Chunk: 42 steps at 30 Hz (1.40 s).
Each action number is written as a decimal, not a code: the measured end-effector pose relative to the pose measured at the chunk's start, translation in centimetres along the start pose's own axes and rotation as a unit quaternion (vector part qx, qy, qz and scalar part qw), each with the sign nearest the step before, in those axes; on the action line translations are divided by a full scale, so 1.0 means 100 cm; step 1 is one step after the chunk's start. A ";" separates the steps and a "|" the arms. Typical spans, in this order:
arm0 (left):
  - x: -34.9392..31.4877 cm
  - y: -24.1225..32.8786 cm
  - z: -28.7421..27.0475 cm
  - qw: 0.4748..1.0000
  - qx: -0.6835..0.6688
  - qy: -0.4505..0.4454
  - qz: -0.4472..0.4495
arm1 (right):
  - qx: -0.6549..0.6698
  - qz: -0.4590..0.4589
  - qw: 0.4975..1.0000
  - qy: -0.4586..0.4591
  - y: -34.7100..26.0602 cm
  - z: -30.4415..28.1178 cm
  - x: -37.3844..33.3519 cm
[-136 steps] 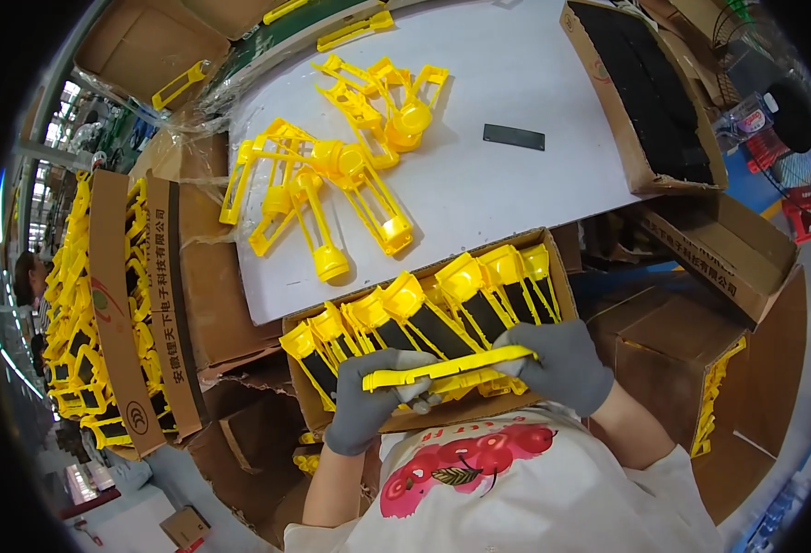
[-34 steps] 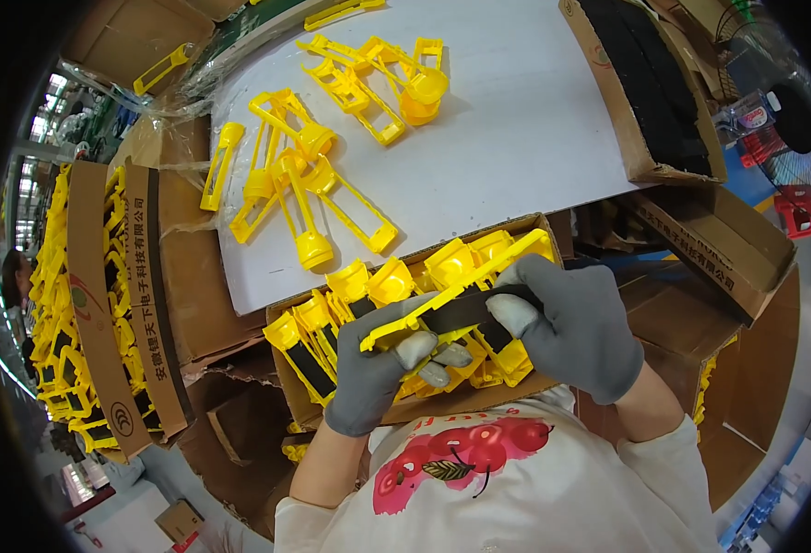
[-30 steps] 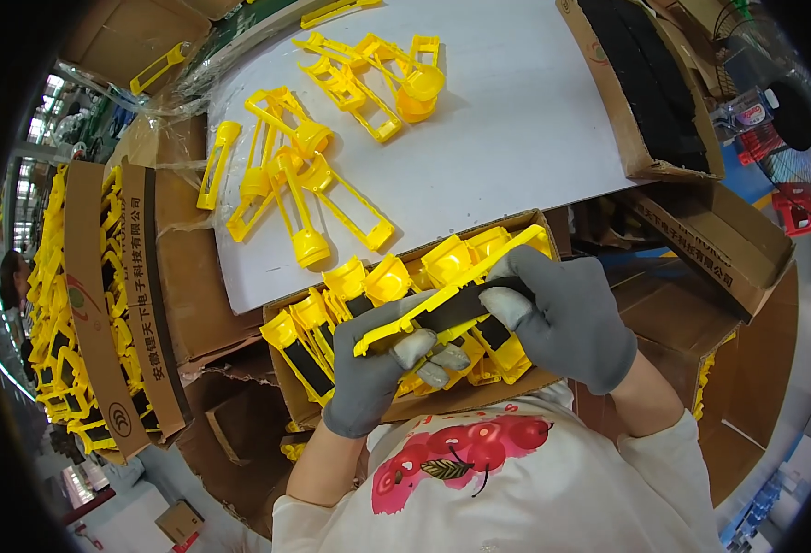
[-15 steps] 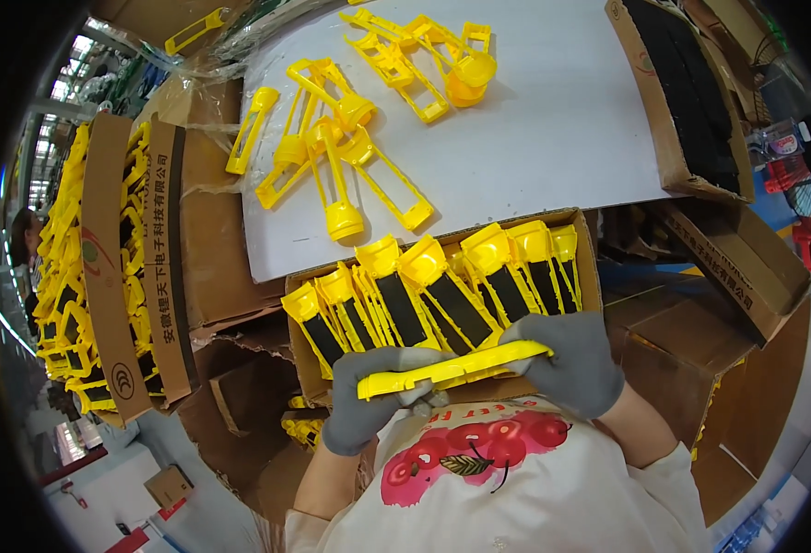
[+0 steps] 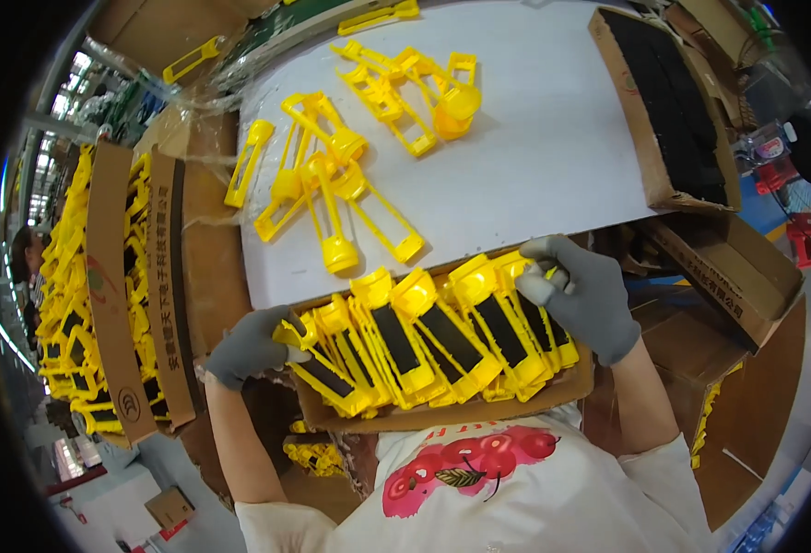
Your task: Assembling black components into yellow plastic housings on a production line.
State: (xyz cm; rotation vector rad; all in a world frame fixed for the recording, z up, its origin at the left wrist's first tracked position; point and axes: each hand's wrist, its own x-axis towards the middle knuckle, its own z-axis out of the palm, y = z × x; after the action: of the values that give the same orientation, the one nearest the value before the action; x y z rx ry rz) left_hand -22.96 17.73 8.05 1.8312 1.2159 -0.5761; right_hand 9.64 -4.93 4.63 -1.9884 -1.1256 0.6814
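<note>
In front of me a cardboard box (image 5: 461,417) holds a row of yellow plastic frames (image 5: 417,300) with black strips in them. At its left end my left hand (image 5: 251,347), in a grey glove, is closed, thumb and fingers around the cupped end of the leftmost yellow frame (image 5: 327,376). My right hand (image 5: 592,297), gloved alike, is over the far right corner of the box. Its fingers are curled against the cupped ends of the right-hand frames, and what lies within them is hidden.
Beyond the box, several loose yellow frames without strips (image 5: 336,249) lie on a white table (image 5: 534,138). A carton of black strips (image 5: 677,120) stands at the far right. To the left, another carton (image 5: 115,295) is heaped with yellow frames. Open cartons (image 5: 714,276) sit at the right.
The yellow frame that both hands held over the box's near edge is no longer between them. My hands have parted to the box's left end and far right corner.
</note>
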 end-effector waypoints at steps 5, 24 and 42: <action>0.020 -0.005 -0.002 0.975 0.130 0.154 0.098 | -0.062 -0.012 0.995 0.071 0.025 -0.014 0.051; 0.094 0.045 0.042 0.868 0.209 0.361 0.269 | -0.252 0.168 0.896 0.326 0.106 -0.247 0.084; 0.096 0.039 0.048 0.874 0.158 0.389 0.246 | -0.504 0.036 0.845 0.176 0.214 -0.267 0.136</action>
State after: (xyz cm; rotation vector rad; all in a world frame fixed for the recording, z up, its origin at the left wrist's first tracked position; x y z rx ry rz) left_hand -15.06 18.02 -0.16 2.6703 1.0863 0.3209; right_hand 46.08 -9.36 1.85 -2.8571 -1.3011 -0.3787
